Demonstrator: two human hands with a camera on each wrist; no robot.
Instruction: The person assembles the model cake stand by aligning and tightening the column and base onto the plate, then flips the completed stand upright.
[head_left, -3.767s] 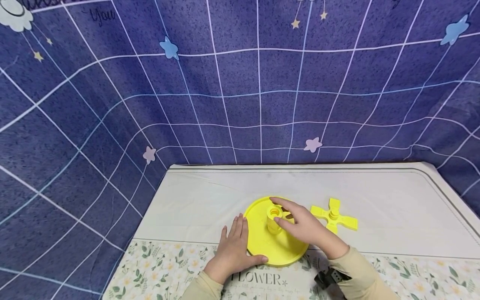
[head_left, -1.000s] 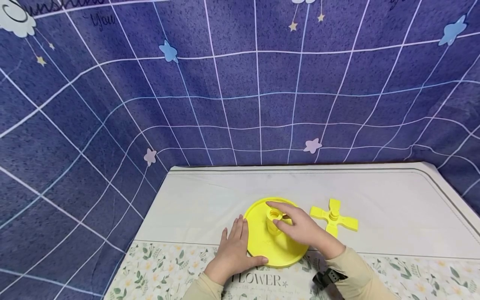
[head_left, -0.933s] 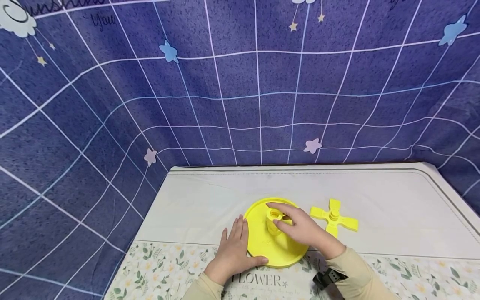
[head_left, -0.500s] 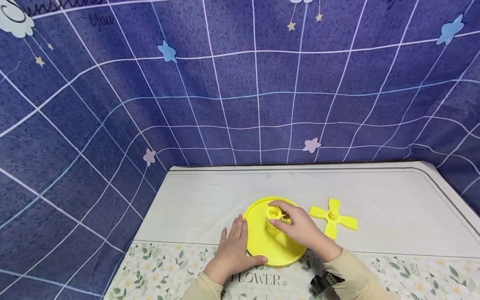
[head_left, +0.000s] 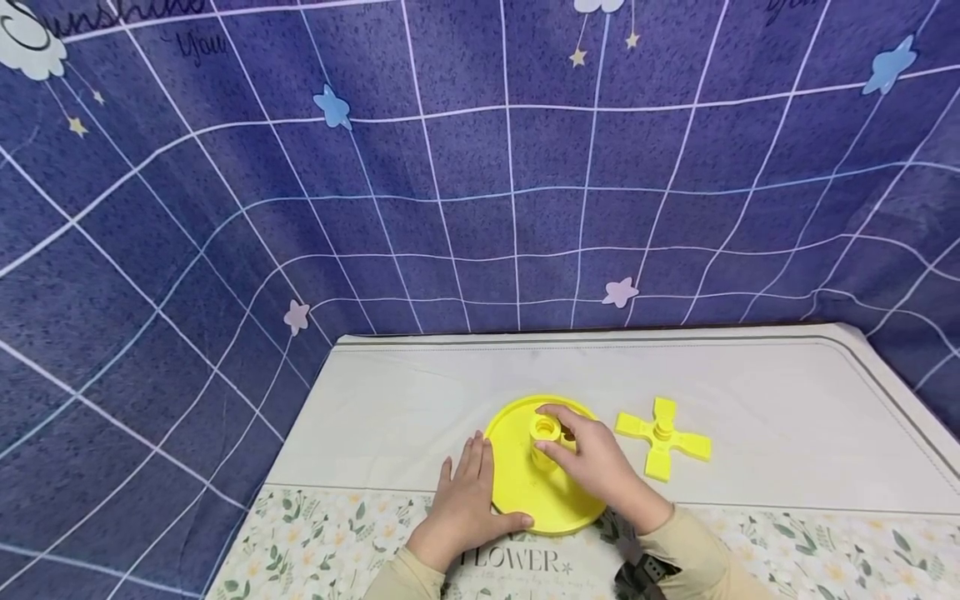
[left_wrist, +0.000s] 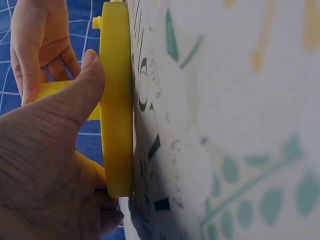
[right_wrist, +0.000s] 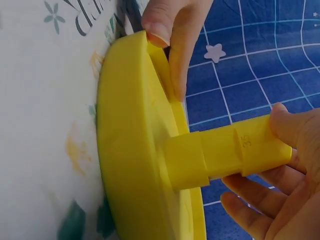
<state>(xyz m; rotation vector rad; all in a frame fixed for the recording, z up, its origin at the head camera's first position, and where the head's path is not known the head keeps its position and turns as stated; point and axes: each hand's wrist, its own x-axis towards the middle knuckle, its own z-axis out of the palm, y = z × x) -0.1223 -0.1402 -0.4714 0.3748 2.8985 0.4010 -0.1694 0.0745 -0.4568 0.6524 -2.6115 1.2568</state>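
The yellow dish (head_left: 517,492), round and low-rimmed, lies flat on the table (head_left: 795,417), nearer the left edge than the right and well apart from the far edge. Its near side overlaps the flower-printed band of the cover. The one thing standing in it is the yellow post (right_wrist: 217,157), set about the middle of the floor.

White cover runs between the dish and the table's far edge, with a wider stretch towards the far right corner. Just right of the dish, the yellow cross piece (head_left: 663,431) lies flat, one arm pointing to the far edge, the opposite one to the near side, and a round stub rising from its centre.

The post stands upright, its long axis square to the dish floor and its hollow end up; the figure 35 shows on its side. The right hand (head_left: 600,467) grips the post near its top, thumb on one side and fingers round the other. The left hand (head_left: 463,508) rests against the dish, fingers straight along the left rim and thumb spread to the near rim. A black device (head_left: 647,575) sits at the right wrist.
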